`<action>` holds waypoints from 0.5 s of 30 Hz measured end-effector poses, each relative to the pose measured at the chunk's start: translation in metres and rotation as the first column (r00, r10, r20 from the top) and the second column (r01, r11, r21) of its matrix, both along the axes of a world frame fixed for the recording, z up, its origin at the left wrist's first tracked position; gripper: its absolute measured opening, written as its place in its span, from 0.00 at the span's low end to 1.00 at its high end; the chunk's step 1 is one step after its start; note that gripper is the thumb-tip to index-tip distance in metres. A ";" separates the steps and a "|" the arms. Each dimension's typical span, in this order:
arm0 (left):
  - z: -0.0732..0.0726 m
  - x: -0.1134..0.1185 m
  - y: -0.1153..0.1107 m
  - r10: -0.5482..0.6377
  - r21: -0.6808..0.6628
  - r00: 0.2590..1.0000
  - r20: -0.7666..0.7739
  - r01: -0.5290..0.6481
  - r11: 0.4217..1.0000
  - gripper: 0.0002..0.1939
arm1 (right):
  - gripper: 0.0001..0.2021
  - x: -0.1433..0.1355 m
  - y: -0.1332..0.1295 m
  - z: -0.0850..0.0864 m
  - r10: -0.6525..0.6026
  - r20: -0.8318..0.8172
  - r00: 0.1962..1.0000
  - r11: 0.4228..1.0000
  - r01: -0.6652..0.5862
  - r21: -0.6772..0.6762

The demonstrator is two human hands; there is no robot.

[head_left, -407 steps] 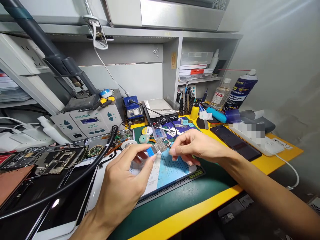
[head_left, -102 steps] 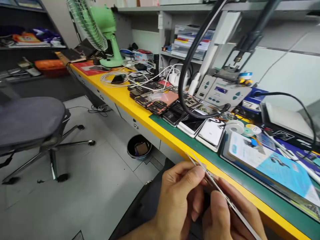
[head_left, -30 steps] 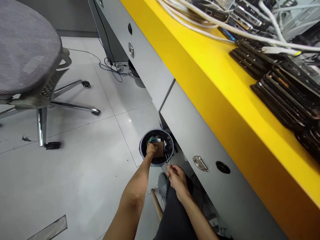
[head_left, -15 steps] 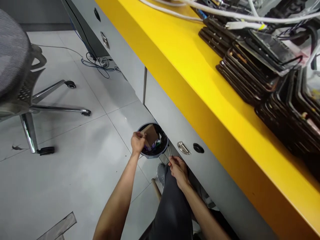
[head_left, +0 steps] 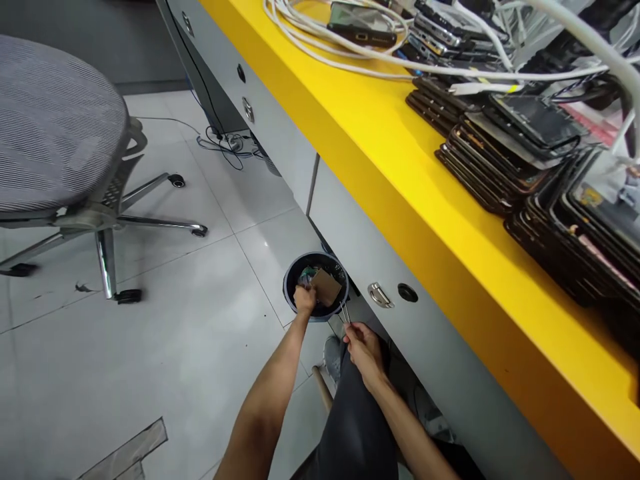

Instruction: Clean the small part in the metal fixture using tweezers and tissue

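Observation:
My left hand (head_left: pixel 305 299) reaches down into a dark round bin (head_left: pixel 287 293) on the floor. Its fingers are closed at the left edge of a flat brown piece of cardboard (head_left: pixel 327 287) and seem to grip it; the fingertips are partly hidden. Around the cardboard lie small dark and greenish scraps, too small to name. Above my thigh, my right hand (head_left: pixel 364 343) holds a pair of metal tweezers (head_left: pixel 346 313), tips pointing toward the bin's near right rim.
A yellow-topped bench (head_left: pixel 370 113) with grey doors runs along the right. On it sit stacked phone parts (head_left: pixel 487 163) and white cables (head_left: pixel 300 30). A wheeled mesh chair (head_left: pixel 60 127) stands at left. Cables (head_left: pixel 230 143) lie on the floor under the bench.
My left hand has moved from the bin's left rim farther inside, and the cardboard has shifted rightward with it. My right hand still holds the tweezers. The camera view has turned slightly left.

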State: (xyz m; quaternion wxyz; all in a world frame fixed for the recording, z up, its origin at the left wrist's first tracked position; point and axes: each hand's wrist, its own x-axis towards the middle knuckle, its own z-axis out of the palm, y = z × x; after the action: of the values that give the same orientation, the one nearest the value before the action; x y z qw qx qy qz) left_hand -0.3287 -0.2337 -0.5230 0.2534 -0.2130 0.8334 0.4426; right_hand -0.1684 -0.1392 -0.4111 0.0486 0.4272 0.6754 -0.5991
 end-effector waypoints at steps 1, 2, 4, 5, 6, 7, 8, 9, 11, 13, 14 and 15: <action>-0.003 -0.002 0.004 -0.009 -0.010 1.000 0.021 0.009 1.000 0.20 | 0.14 0.000 0.001 0.000 0.010 0.014 1.000 1.000 -0.010 -0.001; -0.006 -0.005 0.007 -0.015 -0.020 0.999 0.037 0.015 1.000 0.20 | 0.13 0.000 0.002 0.000 0.017 0.026 1.000 1.000 -0.017 -0.002; -0.011 -0.013 0.008 -0.014 -0.041 0.998 0.054 0.016 0.999 0.20 | 0.13 -0.001 0.002 0.001 0.025 0.039 0.999 1.000 -0.025 0.000; -0.014 -0.018 0.007 -0.007 -0.050 0.998 0.058 0.010 0.999 0.20 | 0.14 -0.001 0.001 0.001 0.025 0.039 0.999 1.000 -0.025 0.005; -0.016 -0.024 0.006 0.002 -0.055 0.998 0.060 0.001 0.998 0.20 | 0.15 -0.002 0.000 0.002 0.024 0.036 0.999 1.000 -0.024 0.011; -0.018 -0.029 0.006 0.011 -0.055 0.998 0.060 -0.008 0.998 0.20 | 0.16 -0.003 -0.001 0.003 0.021 0.030 0.999 1.000 -0.021 0.019; -0.020 -0.035 0.006 0.019 -0.050 0.998 0.062 -0.016 0.999 0.20 | 0.17 -0.004 -0.003 0.004 0.018 0.023 1.000 0.999 -0.018 0.027; -0.021 -0.041 0.006 0.027 -0.039 0.998 0.064 -0.025 0.999 0.20 | 0.18 -0.005 -0.004 0.006 0.014 0.015 1.000 0.999 -0.015 0.035; -0.022 -0.050 0.008 0.041 -0.005 0.997 0.071 -0.041 0.999 0.20 | 0.20 -0.007 -0.005 0.010 0.008 0.004 1.000 0.999 -0.008 0.049; -0.021 -0.055 0.008 0.060 0.038 0.995 0.078 -0.063 0.997 0.19 | 0.20 -0.009 -0.005 0.013 0.003 -0.002 1.000 0.998 -0.003 0.058; -0.020 -0.057 0.008 0.071 0.063 0.994 0.080 -0.076 0.995 0.19 | 0.21 -0.010 -0.004 0.014 0.001 -0.004 1.000 0.998 -0.001 0.060; -0.018 -0.057 0.007 0.081 0.090 0.993 0.081 -0.088 0.992 0.20 | 0.21 -0.011 -0.003 0.014 -0.001 -0.007 1.000 0.998 0.002 0.060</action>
State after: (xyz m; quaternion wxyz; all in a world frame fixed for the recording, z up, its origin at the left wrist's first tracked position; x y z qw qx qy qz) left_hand -0.3856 -0.2263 -0.5411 0.2760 -0.2529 0.7916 0.4830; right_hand -0.1793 -0.1423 -0.3970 0.0331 0.4269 0.6929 -0.5801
